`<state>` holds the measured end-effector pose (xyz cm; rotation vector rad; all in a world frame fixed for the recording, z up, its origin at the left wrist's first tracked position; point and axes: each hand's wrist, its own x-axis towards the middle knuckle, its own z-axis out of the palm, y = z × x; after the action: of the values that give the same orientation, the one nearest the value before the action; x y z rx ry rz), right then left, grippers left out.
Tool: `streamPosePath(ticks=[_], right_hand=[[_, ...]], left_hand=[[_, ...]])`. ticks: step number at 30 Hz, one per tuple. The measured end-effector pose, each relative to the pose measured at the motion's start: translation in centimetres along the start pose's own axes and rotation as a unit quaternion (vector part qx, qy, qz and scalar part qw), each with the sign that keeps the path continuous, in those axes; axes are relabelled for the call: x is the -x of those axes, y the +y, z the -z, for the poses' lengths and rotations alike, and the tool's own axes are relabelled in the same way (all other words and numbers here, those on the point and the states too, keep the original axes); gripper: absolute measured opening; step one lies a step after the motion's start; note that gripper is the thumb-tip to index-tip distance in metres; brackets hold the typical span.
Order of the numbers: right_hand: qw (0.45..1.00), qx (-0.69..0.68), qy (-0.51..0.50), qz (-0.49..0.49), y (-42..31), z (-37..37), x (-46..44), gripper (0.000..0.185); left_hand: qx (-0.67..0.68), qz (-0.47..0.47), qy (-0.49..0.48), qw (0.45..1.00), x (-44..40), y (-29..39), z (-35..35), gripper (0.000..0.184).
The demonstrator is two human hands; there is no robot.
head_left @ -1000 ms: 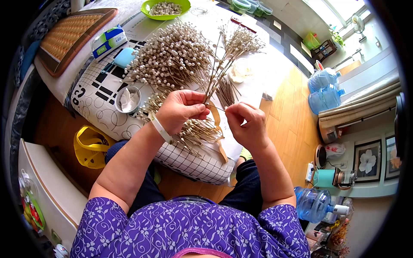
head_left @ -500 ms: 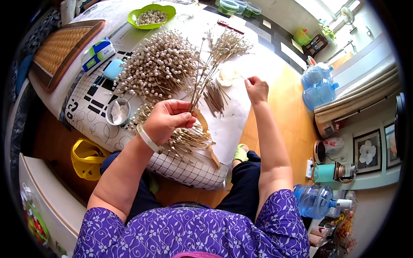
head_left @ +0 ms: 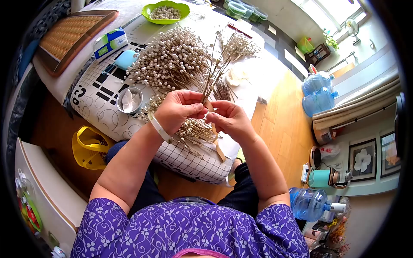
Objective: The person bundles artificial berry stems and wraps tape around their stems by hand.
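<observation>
My left hand (head_left: pixel 177 111) pinches the lower stems of a small branched bunch (head_left: pixel 211 77) with pale buds, held upright over the table. A tan ribbon (head_left: pixel 218 150) hangs down below the fingers. My right hand (head_left: pixel 232 121) is closed at the stem base, touching the left fingertips; whatever lies between its fingers is too small to make out. Behind the hands is a large heap of white-budded stems (head_left: pixel 172 58), with more thin stems (head_left: pixel 191 133) underneath. Short brown sticks (head_left: pixel 223 92) and a white roll (head_left: pixel 236 75) lie to the right of the bunch.
On the table (head_left: pixel 97 109) are a green bowl (head_left: pixel 165 13) of beads, a tissue pack (head_left: pixel 110 43), a light blue case (head_left: pixel 126 59) and a cup (head_left: pixel 129 99) with white pieces. A yellow bag (head_left: pixel 88 148) stands at the lower left; water bottles (head_left: pixel 318 101) are at the right.
My right hand swung out to the right, away from the stems, half a second ago and has come back beside my left hand. My left hand still holds the bunch.
</observation>
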<state>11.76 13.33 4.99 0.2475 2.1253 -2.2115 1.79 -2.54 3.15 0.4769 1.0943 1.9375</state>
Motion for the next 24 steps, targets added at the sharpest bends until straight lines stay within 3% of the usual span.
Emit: streamPosePath(ticks=[5, 11, 15, 17, 19, 21, 24], right_hand=[[0.997, 0.058, 0.051, 0.004, -0.8, 0.3, 0.4, 0.015], [0.997, 0.005, -0.070, -0.026, -0.5, 1.5, 0.5, 0.013], [0.996, 0.048, -0.070, -0.035, 0.6, 2.9, -0.1, 0.012], [0.988, 0.081, -0.116, -0.057, 0.8, 3.8, -0.4, 0.013], [0.995, 0.029, -0.094, -0.013, 0.7, 3.6, -0.4, 0.015], [0.999, -0.016, 0.023, 0.037, -0.2, 3.2, -0.5, 0.018], [0.992, -0.091, 0.065, 0.058, 0.0, 3.7, -1.5, 0.016]], left_hand=[[0.002, -0.022, 0.028, 0.999, 0.1, -0.6, -0.1, 0.024], [-0.019, -0.048, 0.043, 0.998, -0.6, -1.7, -0.6, 0.022], [-0.027, -0.035, 0.046, 0.998, -0.6, -1.5, -0.8, 0.022], [-0.036, -0.031, 0.040, 0.998, -0.7, -1.7, -0.8, 0.022], [-0.045, -0.026, 0.034, 0.998, -0.7, -1.8, -0.8, 0.022], [-0.053, -0.020, 0.017, 0.998, -0.7, -1.8, -0.9, 0.021], [-0.068, 0.004, 0.017, 0.998, -0.4, -1.8, -1.7, 0.020]])
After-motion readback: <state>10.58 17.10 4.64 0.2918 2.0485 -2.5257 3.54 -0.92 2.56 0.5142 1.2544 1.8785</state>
